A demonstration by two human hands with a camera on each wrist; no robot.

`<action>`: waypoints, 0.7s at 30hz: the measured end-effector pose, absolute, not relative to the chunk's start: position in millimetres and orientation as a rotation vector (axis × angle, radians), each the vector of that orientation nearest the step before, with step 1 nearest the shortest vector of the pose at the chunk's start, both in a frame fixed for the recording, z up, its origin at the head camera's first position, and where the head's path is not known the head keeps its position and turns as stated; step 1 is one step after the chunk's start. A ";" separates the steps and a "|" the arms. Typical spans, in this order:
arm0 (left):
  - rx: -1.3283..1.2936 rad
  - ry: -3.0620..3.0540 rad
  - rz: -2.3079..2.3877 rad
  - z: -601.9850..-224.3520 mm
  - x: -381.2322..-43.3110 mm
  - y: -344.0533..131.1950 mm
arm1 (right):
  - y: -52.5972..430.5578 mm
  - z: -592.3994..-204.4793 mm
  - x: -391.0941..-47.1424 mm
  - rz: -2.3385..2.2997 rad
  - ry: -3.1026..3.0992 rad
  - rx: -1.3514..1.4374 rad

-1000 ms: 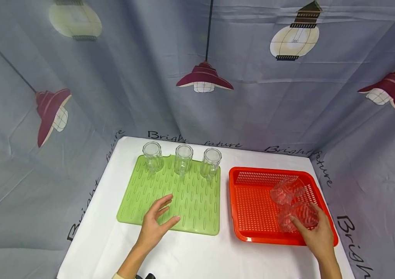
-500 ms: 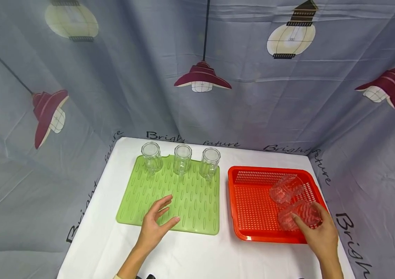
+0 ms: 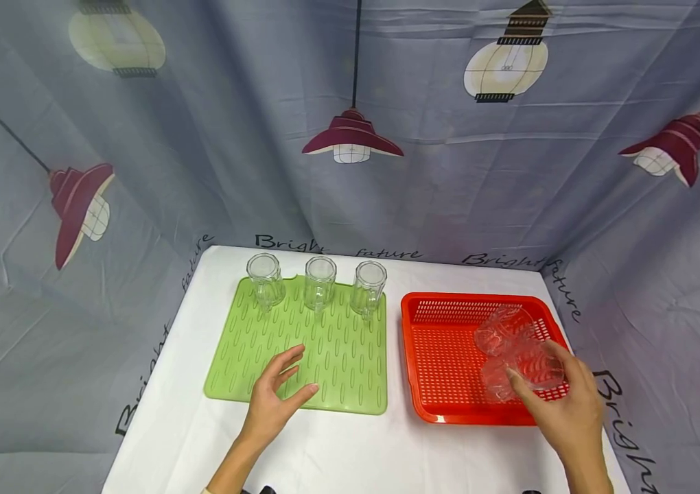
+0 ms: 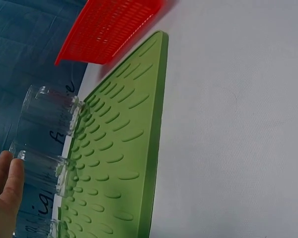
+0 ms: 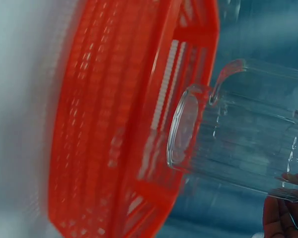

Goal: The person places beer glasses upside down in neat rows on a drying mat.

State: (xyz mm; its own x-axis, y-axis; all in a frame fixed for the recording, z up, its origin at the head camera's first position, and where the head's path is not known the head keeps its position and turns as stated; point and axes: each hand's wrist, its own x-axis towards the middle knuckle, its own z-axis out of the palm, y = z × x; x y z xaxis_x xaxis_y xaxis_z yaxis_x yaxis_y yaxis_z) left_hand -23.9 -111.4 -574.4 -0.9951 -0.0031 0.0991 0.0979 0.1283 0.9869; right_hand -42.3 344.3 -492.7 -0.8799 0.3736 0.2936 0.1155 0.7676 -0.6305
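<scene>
My right hand [image 3: 563, 405] grips a clear glass mug [image 3: 535, 363] between thumb and fingers, over the front right of a red basket [image 3: 442, 418]. From the right wrist, this mug's handle and round base show raised above the basket wall, fingers at its far end. A second glass mug [image 3: 501, 329] lies behind it in the basket. My left hand [image 3: 276, 394], fingers parted and holding nothing, hovers at the front edge of a green ridged mat [image 3: 350, 370]. Along the mat's back edge stand three glass mugs: left [image 3: 267, 281], middle [image 3: 319, 283] and right [image 3: 367, 288].
The mat and basket lie side by side on a white-covered table [image 3: 412, 453], a narrow strip of cloth between them. A grey-blue curtain [image 3: 251, 158] with printed lamps encloses the back and sides.
My right hand has lifted the mug from the basket floor, shifting it slightly up in the head view. My left hand has stayed in place. The head view has turned a little.
</scene>
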 end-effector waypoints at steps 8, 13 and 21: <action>-0.111 -2.301 -2.015 -572.2 -22.6 -109.9 | 312.7 -482.5 -34.8 0.904 -2.642 -0.204; -0.120 -2.304 -2.019 -571.9 -21.3 -109.0 | 302.6 -480.5 -36.4 0.906 -2.669 -0.136; -0.132 -2.304 -2.022 -571.0 -21.6 -108.7 | 295.8 -478.3 -40.8 0.902 -2.681 -0.072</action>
